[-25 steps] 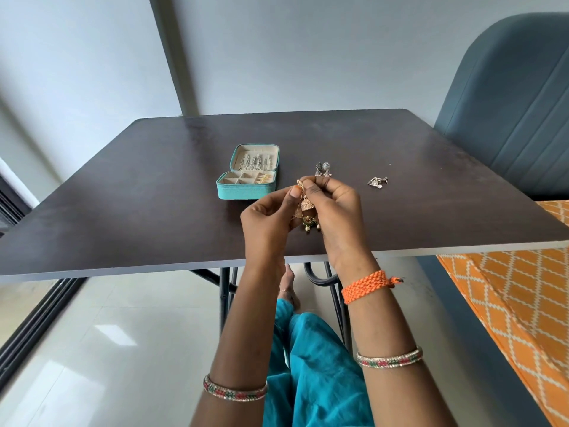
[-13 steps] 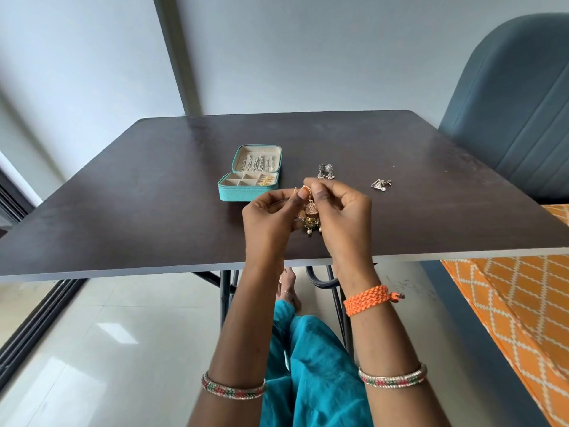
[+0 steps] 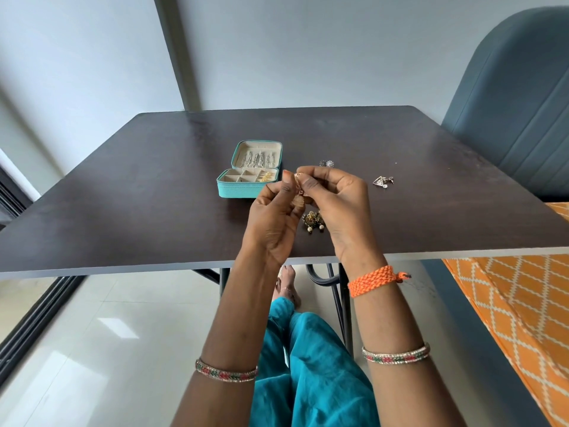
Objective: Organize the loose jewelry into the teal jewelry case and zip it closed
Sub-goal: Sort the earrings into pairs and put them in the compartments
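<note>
We take the teal jewelry case as our landmark; it lies open on the dark table, its lid tilted back with silver pieces fixed inside, and a few gold pieces lie in the compartments on the right side of the tray. Just to the right of the case and a little nearer to us, our left hand and right hand meet above the table. Both are closed in a pinch on one gold jhumka earring, thumb and first fingers pressed on its top part, the other fingers curled. Below it, between our palms, a dark earring with pearl drops shows; we cannot tell whether it hangs or lies on the table. Right of the case, behind the hands, lie silver stud earrings, and further right a triangular silver earring.
</note>
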The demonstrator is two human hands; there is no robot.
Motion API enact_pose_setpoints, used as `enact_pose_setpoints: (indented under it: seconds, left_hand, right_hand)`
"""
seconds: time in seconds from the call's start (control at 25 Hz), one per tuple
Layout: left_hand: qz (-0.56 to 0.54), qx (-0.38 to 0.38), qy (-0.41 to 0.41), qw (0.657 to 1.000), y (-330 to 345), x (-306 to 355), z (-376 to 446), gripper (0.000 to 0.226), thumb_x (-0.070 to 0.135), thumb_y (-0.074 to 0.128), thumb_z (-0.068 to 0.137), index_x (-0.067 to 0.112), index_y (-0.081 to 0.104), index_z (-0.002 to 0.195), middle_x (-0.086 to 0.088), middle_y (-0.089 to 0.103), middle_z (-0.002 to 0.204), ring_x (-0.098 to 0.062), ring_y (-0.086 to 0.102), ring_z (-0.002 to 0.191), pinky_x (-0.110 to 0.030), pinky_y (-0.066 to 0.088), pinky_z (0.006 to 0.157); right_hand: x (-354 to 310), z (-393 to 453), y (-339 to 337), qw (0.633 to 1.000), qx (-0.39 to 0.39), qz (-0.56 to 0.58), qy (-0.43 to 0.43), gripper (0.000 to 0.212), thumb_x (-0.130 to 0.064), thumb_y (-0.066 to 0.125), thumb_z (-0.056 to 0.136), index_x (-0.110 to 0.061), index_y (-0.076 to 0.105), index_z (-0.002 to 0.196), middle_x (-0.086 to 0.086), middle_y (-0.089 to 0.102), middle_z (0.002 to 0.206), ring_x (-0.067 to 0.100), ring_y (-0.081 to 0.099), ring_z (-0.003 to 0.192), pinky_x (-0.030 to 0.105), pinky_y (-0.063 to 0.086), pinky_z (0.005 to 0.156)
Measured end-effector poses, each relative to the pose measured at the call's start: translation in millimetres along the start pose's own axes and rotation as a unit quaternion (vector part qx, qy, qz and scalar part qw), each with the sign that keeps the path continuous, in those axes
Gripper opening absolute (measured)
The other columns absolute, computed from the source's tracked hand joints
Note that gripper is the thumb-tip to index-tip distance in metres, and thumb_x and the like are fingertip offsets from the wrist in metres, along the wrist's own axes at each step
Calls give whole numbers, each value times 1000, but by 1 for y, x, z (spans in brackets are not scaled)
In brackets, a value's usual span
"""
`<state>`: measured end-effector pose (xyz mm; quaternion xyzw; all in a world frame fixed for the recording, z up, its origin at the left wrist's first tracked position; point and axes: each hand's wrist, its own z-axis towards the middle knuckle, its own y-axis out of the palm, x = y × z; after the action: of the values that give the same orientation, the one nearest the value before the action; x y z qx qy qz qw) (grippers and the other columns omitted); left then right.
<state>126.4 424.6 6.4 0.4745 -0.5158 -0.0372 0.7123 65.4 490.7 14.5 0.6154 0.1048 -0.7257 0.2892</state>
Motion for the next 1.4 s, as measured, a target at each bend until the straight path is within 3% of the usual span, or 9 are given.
enact_pose_setpoints:
  seconds: [0.12,0.24,0.4,0.52,0.72,0.92,1.12,1.28,1.4]
  left_hand:
    - [2,3,1,1000,-3,-1,-1,11,3,50,93,6,60,89,-1,67,75,-6,64,67,-17,55,70]
    - [66,-1,12,998,-1,-2,-6,14,1,55,89,5,63,100,-1,70,78,-10,65,76,-23,54,81]
    - [149,17,78,986,8,-7,-9,8,-1,60,86,6,63,90,-8,63,78,-14,58,73,-22,52,73]
    - [184,22,109,977,6,-8,-4,8,-2,62,85,7,62,85,-5,65,74,-10,61,68,-20,52,69]
    - [205,22,87,975,6,-12,4,6,0,64,84,1,66,90,5,70,62,-2,64,58,-15,53,59]
    - [287,-23,35,957,14,-15,21,4,-1,66,83,1,68,85,4,68,59,-2,62,51,-13,51,54]
    - [395,-23,4,919,27,-23,38,8,7,74,79,6,67,76,-7,65,65,-6,61,51,-16,53,53]
    - [496,-12,11,868,38,-35,42,14,9,74,80,-3,67,83,-11,66,66,-3,61,47,-15,50,47]
    - [558,-2,17,829,41,-43,44,11,10,73,80,-1,68,81,-7,67,63,-5,61,45,-18,50,45]
  right_hand:
    - [0,4,-3,1000,21,0,-11,11,-2,67,84,-3,70,94,8,71,86,12,67,81,19,52,69]
    - [2,3,-5,999,48,0,-21,9,-4,68,84,-8,71,91,7,72,87,14,69,82,22,54,70]
    - [5,1,-2,992,111,54,-19,14,-2,67,84,-15,64,81,4,69,82,9,66,76,21,52,68]
    - [7,4,-9,991,110,76,3,14,-1,64,85,-14,61,82,4,69,80,12,66,74,30,55,72]
    - [8,11,-33,992,35,94,70,17,1,55,91,-8,65,101,7,67,90,12,64,78,24,55,74]
    - [3,22,-64,997,28,-15,66,17,1,57,90,-11,68,91,5,67,88,10,59,78,18,51,70]
    - [0,32,-101,990,47,-120,54,13,-1,63,86,-13,68,88,5,69,84,9,64,75,15,48,64]
    - [5,38,-114,987,7,-150,65,14,2,59,88,-10,66,89,4,67,80,7,64,66,21,54,65]
    - [11,40,-117,980,-31,-189,59,15,4,55,90,-8,65,92,4,66,77,2,63,56,18,54,54]
